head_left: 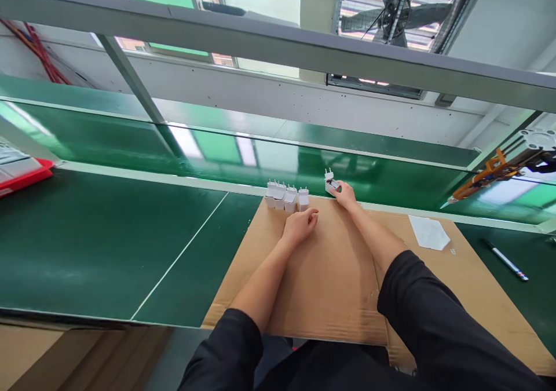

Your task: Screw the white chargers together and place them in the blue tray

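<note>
White plug adapters stood in row, cardboard far edge
Left hand was loosely curled nearby, contents indiscernible; single adapter, right of row, was pinched in right hand, prongs up, best steadied by casing

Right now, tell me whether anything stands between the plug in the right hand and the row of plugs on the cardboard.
Nothing visible stands directly between the held plug in the right hand and the row of white plugs on the cardboard. The left hand is close, but on the near side of the row's right end.
</note>
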### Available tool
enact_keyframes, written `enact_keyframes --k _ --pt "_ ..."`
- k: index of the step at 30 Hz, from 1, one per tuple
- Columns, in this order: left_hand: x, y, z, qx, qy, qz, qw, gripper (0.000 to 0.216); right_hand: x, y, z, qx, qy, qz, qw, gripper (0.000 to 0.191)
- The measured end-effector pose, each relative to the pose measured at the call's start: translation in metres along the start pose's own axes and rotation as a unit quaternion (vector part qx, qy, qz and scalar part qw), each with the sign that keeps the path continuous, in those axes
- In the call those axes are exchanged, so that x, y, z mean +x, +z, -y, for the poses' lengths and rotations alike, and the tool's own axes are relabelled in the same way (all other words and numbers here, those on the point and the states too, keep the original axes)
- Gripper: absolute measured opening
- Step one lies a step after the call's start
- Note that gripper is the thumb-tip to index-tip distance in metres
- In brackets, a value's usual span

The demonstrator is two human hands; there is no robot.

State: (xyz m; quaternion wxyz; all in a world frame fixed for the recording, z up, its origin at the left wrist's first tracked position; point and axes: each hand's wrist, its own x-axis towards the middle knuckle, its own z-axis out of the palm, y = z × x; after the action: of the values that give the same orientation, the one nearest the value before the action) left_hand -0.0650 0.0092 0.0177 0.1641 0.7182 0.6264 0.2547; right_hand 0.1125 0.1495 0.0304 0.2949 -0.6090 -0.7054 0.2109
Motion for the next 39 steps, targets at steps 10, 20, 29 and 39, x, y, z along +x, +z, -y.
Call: enact_keyframes --k 10,20,29,39 --pt "0.004 0.009 0.004 -0.241 0.074 -0.011 0.968 0.061 -0.099 -0.04 -0.024 0.076 -0.124 0.231 0.962 0.047" --pt "-0.009 0.019 -0.006 -0.285 0.038 0.084 0.954 0.055 -0.141 -0.066 -0.033 0.097 -0.142 0.188 0.967 0.055" --pt "-0.017 0.019 -0.008 -0.154 0.034 0.048 0.986 0.046 -0.185 -0.086 -0.024 0.049 -0.186 0.144 0.971 0.052" --pt "-0.03 0.031 -0.029 -0.209 0.065 0.076 0.973 0.047 -0.195 -0.048 -0.001 -0.122 -0.215 -0.014 0.969 0.034"
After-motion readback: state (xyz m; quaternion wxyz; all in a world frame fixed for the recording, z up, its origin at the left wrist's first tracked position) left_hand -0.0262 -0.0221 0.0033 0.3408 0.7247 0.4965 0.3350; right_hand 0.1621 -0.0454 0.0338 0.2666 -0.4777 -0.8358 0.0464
